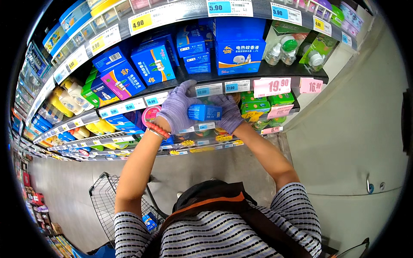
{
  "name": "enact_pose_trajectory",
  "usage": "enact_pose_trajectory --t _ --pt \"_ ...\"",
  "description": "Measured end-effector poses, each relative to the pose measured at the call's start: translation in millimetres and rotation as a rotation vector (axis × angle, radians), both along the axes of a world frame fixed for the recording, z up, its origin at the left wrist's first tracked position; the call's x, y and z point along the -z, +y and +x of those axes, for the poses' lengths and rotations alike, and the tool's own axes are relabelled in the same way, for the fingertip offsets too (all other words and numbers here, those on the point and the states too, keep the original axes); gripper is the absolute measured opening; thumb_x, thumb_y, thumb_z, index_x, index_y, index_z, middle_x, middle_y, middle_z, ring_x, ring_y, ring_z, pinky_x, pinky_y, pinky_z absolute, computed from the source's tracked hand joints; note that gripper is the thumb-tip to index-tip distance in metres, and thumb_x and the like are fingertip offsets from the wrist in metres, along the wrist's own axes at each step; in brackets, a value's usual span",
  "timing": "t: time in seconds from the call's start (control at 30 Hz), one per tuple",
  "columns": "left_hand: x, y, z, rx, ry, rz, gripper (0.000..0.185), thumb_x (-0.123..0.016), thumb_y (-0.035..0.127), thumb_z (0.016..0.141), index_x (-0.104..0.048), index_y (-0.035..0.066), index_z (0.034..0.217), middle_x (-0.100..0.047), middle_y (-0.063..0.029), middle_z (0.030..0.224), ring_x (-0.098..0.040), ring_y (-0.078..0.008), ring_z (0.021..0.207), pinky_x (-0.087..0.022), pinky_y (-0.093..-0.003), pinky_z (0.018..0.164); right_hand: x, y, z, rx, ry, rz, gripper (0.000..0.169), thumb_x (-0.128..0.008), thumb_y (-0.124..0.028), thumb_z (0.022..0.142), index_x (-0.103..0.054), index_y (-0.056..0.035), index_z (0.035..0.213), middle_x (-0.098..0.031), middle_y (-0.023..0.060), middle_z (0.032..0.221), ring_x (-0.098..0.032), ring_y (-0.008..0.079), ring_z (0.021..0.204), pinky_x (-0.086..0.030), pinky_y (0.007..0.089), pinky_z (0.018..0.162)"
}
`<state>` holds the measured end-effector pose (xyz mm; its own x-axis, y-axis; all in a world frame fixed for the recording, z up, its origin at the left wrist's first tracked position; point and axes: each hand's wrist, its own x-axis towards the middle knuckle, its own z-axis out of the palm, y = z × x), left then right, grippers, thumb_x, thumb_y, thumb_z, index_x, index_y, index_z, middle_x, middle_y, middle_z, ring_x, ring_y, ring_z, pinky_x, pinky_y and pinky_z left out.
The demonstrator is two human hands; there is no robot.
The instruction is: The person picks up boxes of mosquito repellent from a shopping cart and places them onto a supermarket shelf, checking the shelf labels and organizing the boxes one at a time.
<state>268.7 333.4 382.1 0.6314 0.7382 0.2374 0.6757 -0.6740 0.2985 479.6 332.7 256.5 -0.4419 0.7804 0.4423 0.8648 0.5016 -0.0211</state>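
Observation:
A small blue carton (205, 112) with printed panels is at the shelf front, between my two gloved hands. My right hand (227, 113), in a light purple knit glove, holds it from the right and behind; some of its fingers are hidden. My left hand (179, 108), gloved alike, is against the carton's left end. Its upper fingers reach the front edge of the black shelf (237, 76), beside a price label (209, 90). Whether it also grips the carton is unclear. Above stand larger blue mosquito-repellent liquid boxes (240, 56) and smaller blue boxes (196, 63).
Green packs (256, 106) sit on the lower shelf at right, near pink price tags (272, 86). Clear refill bottles (273, 54) stand above them. Behind my left arm is a wire shopping cart (105, 196) containing a blue box (150, 221). A pale door (348, 154) borders the right.

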Motion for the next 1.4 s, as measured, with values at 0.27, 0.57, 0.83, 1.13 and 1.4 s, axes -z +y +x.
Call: enact_pose_trajectory --t 0.27,0.57,0.83,1.13,1.4 --pt "4.0 -10.2 -0.6 -0.005 0.14 0.115 0.043 -0.081 0.031 0.059 -0.074 0.019 0.1 -0.041 -0.0111 0.146 -0.045 -0.0352 0.122 -0.034 -0.0434 0.107 -39.3 -32.3 -0.7 0.135 0.36 -0.325 0.036 -0.062 -0.025 0.082 -0.059 -0.0085 0.114 -0.057 0.013 0.116 -0.054 0.0317 0.112 -0.042 0.0439 0.096" --pt "-0.7 -18.8 -0.8 -0.006 0.137 0.083 0.051 -0.081 0.029 0.057 -0.072 0.022 0.107 -0.042 -0.0112 0.143 -0.041 -0.0377 0.125 -0.035 -0.0475 0.106 -58.6 -54.6 42.6 0.051 0.528 0.087 0.015 -0.065 -0.009 0.085 -0.068 -0.0072 0.099 -0.067 0.0121 0.094 -0.066 0.029 0.083 -0.052 0.0352 0.072" --pt "6.9 -21.5 -5.3 0.0 0.13 0.134 0.05 -0.081 0.031 0.057 -0.072 0.024 0.106 -0.043 -0.0102 0.14 -0.044 -0.0365 0.122 -0.035 -0.0452 0.105 -128.1 -21.6 14.9 -0.047 0.547 0.348 0.02 -0.06 -0.003 0.087 -0.066 -0.0062 0.106 -0.067 0.0098 0.095 -0.065 0.0245 0.088 -0.051 0.0329 0.077" --pt "10.4 -19.8 -8.7 0.02 0.106 0.135 0.047 -0.08 0.031 0.056 -0.072 0.023 0.102 -0.042 -0.0103 0.141 -0.044 -0.0366 0.122 -0.034 -0.0468 0.105 -142.3 14.4 -22.0 0.026 -0.166 0.078 0.024 -0.059 -0.008 0.077 -0.067 -0.0139 0.099 -0.062 0.0075 0.094 -0.06 0.0268 0.092 -0.05 0.0387 0.08" --pt "13.1 -23.2 -9.9 0.018 0.024 0.118 0.04 -0.08 0.032 0.057 -0.075 0.024 0.096 -0.042 -0.0112 0.143 -0.043 -0.0386 0.124 -0.032 -0.0487 0.107 -136.5 18.7 -11.8 0.029 -0.288 0.123 0.018 -0.057 -0.009 0.078 -0.068 -0.0135 0.092 -0.06 0.0073 0.089 -0.058 0.0265 0.093 -0.048 0.0394 0.078"
